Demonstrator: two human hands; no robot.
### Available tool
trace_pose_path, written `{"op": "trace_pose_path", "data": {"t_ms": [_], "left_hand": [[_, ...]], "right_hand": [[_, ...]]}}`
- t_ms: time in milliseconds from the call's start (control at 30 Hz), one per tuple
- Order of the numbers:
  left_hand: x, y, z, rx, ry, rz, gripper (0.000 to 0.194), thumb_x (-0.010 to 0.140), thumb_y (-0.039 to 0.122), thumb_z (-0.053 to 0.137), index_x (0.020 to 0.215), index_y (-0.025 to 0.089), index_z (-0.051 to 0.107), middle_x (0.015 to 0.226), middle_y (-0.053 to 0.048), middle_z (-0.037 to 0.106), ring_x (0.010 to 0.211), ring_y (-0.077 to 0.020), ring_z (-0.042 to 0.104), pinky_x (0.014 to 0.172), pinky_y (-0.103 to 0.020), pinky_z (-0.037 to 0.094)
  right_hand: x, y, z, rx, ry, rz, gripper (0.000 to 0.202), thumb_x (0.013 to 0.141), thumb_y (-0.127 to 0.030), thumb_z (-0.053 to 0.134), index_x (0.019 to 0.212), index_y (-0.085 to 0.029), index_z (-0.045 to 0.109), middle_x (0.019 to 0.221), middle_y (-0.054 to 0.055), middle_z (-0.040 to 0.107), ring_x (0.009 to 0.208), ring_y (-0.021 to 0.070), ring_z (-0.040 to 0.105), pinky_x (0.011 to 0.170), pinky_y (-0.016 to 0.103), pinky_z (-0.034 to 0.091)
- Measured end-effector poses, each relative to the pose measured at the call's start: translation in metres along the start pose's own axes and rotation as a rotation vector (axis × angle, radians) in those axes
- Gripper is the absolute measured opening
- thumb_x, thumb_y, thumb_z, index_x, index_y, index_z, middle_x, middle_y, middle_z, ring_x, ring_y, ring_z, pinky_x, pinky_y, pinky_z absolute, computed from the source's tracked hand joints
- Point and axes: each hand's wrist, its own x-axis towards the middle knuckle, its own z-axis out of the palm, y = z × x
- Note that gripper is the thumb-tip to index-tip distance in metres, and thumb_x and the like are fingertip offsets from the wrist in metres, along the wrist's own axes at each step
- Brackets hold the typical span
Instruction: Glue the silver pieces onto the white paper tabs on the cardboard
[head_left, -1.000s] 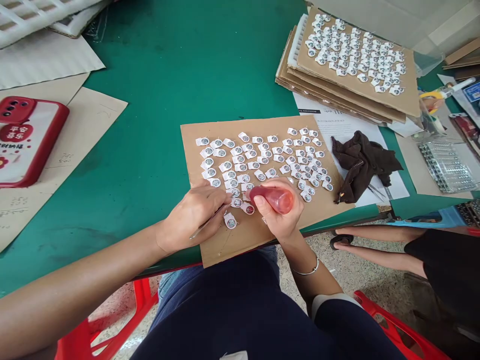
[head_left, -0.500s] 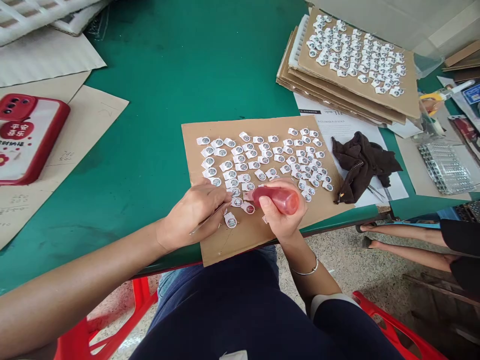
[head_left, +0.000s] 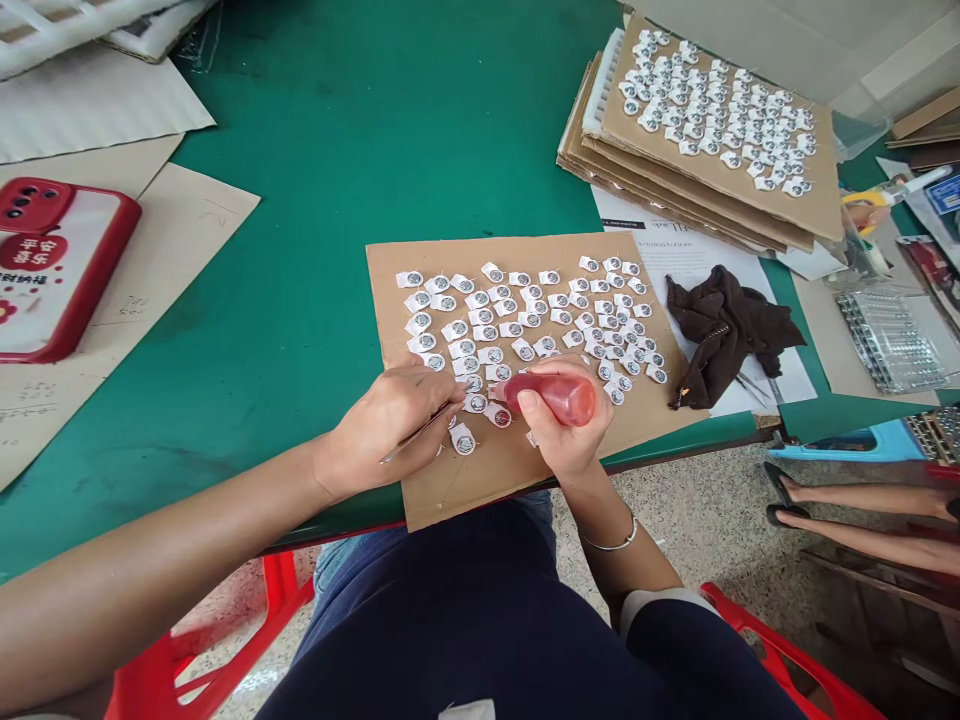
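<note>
My left hand (head_left: 401, 415) is closed round a thin metal tool (head_left: 416, 432) that looks like tweezers, its tip by the small round pieces. In my right hand (head_left: 566, 425) is a red squeeze bottle (head_left: 559, 396), held tilted, with its nozzle pointing left over one piece that shows red inside (head_left: 498, 414). Both hands are above a brown cardboard sheet (head_left: 442, 495). Rows of small round pieces on white tabs cover much of that sheet. One piece (head_left: 463, 439) lies apart near the front, between the hands.
Stacked cardboard sheets (head_left: 720, 215) with similar pieces stand at the back right. A dark cloth (head_left: 724, 335) lies on paper beside the sheet. A red-cased phone (head_left: 82, 290) rests on papers at left. Beyond the table's right side are a person's legs (head_left: 870, 497).
The other person's legs have shifted to the right. My hands, the bottle and the tool look almost unchanged; the view has moved very slightly.
</note>
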Motion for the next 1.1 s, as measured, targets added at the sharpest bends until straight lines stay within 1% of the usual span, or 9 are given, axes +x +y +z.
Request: {"op": "trace_pose_path", "data": {"t_ms": [533, 667, 733, 800, 933, 1100], "left_hand": [[0.0032, -0.0001, -0.0016, -0.059, 0.027, -0.015, 0.011, 0.085, 0.01, 0.046, 0.09, 0.017, 0.054, 0.073, 0.0, 0.059, 0.067, -0.014, 0.055, 0.07, -0.031, 0.038], [0.0009, -0.0046, 0.001, -0.072, 0.079, -0.031, 0.012, 0.085, 0.013, 0.05, 0.094, 0.019, 0.056, 0.074, 0.001, 0.061, 0.065, -0.0128, 0.055, 0.069, -0.029, 0.04], [-0.0002, -0.0067, 0.0025, -0.076, 0.119, -0.056, 0.01, 0.085, 0.015, 0.053, 0.092, 0.02, 0.058, 0.072, 0.002, 0.062, 0.063, -0.0122, 0.055, 0.067, -0.027, 0.041], [-0.0003, -0.0078, 0.0031, -0.107, 0.131, -0.099, 0.008, 0.084, 0.017, 0.055, 0.09, 0.021, 0.059, 0.074, 0.002, 0.063, 0.064, -0.012, 0.056, 0.064, -0.026, 0.042], [0.0026, -0.0067, 0.0009, -0.175, 0.099, -0.205, 0.008, 0.082, 0.017, 0.057, 0.087, 0.021, 0.062, 0.075, 0.001, 0.066, 0.067, -0.0117, 0.058, 0.058, -0.023, 0.041], [0.007, -0.0043, -0.0036, -0.198, 0.084, -0.28, 0.008, 0.082, 0.02, 0.057, 0.085, 0.02, 0.065, 0.073, 0.002, 0.065, 0.064, -0.01, 0.058, 0.058, -0.021, 0.043]], "right_hand": [[0.0001, 0.0003, -0.0012, 0.014, -0.027, -0.02, 0.02, 0.074, -0.026, 0.067, 0.091, -0.021, 0.058, 0.081, 0.003, 0.063, 0.079, 0.0186, 0.061, 0.072, 0.04, 0.053], [-0.0002, 0.0007, -0.0008, 0.021, -0.03, -0.014, 0.02, 0.074, -0.026, 0.068, 0.091, -0.021, 0.058, 0.082, 0.003, 0.063, 0.079, 0.0185, 0.061, 0.071, 0.04, 0.053], [-0.0003, 0.0007, -0.0006, 0.025, -0.033, -0.012, 0.02, 0.074, -0.026, 0.068, 0.09, -0.021, 0.058, 0.082, 0.004, 0.063, 0.079, 0.0184, 0.061, 0.071, 0.039, 0.053], [-0.0004, 0.0008, -0.0004, 0.032, -0.043, -0.009, 0.019, 0.074, -0.026, 0.068, 0.089, -0.021, 0.058, 0.081, 0.004, 0.064, 0.078, 0.0181, 0.061, 0.072, 0.039, 0.053], [-0.0003, 0.0007, -0.0001, 0.052, -0.059, 0.003, 0.017, 0.074, -0.026, 0.067, 0.088, -0.02, 0.058, 0.08, 0.004, 0.064, 0.077, 0.018, 0.06, 0.073, 0.04, 0.052], [0.0006, -0.0014, 0.0004, 0.06, -0.075, 0.006, 0.019, 0.073, -0.025, 0.068, 0.089, -0.02, 0.058, 0.082, 0.004, 0.063, 0.078, 0.0178, 0.06, 0.073, 0.039, 0.052]]}}
